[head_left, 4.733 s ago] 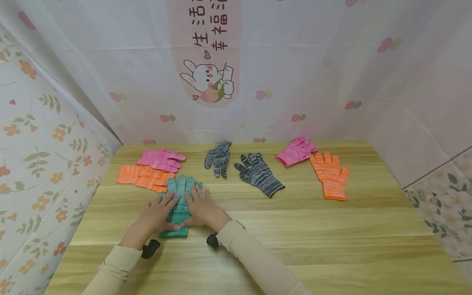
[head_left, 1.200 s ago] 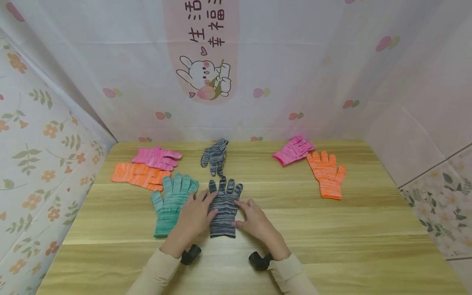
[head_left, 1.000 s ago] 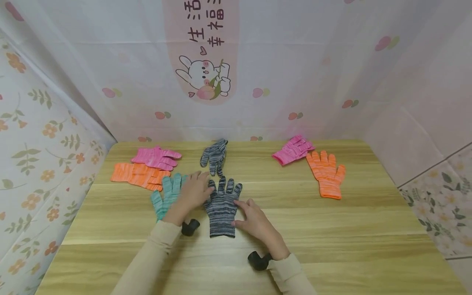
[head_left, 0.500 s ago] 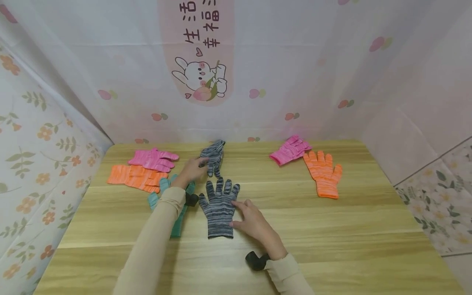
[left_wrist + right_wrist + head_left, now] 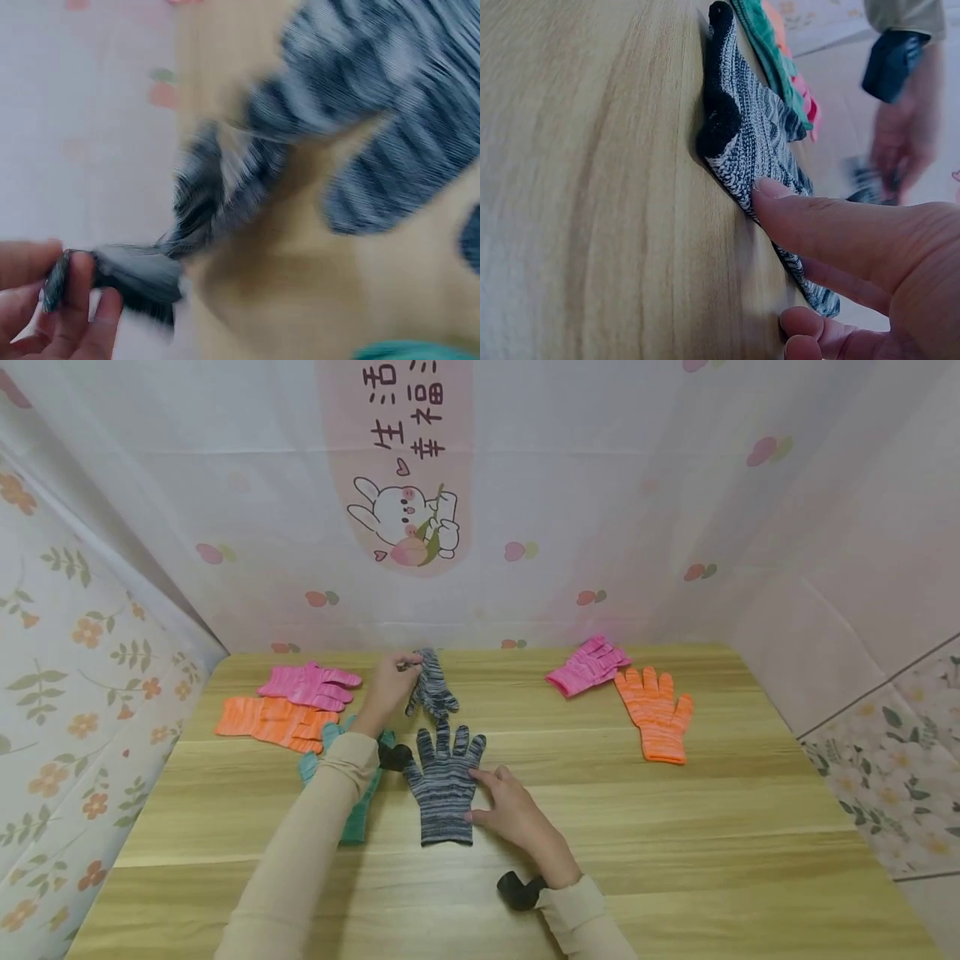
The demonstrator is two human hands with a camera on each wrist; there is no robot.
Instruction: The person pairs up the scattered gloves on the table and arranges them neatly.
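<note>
My left hand (image 5: 386, 692) pinches one end of a grey-and-black striped knit glove (image 5: 432, 683) near the back of the table. In the left wrist view, thumb and fingers grip that glove (image 5: 142, 274), which hangs twisted and partly lifted. A matching grey striped glove (image 5: 446, 800) lies flat in front, its fingers pointing to the wall. Against its right edge rests my right hand (image 5: 517, 810), thumb and fingertips touching the side. The right wrist view shows the thumb at the edge of this flat glove (image 5: 754, 142). Under my left forearm lies a teal glove (image 5: 356, 823), partly hidden.
A pink glove (image 5: 311, 683) overlaps an orange glove (image 5: 258, 718) at the back left of the wooden table (image 5: 675, 852). Another pink glove (image 5: 588, 667) and a spread orange glove (image 5: 660, 718) lie at the back right. A patterned curtain (image 5: 600, 485) hangs behind the table.
The flat grey glove came to the middle front, turned upright. My left hand left its side, reached back over the teal glove and took hold of the other grey glove. The right hand stayed.
</note>
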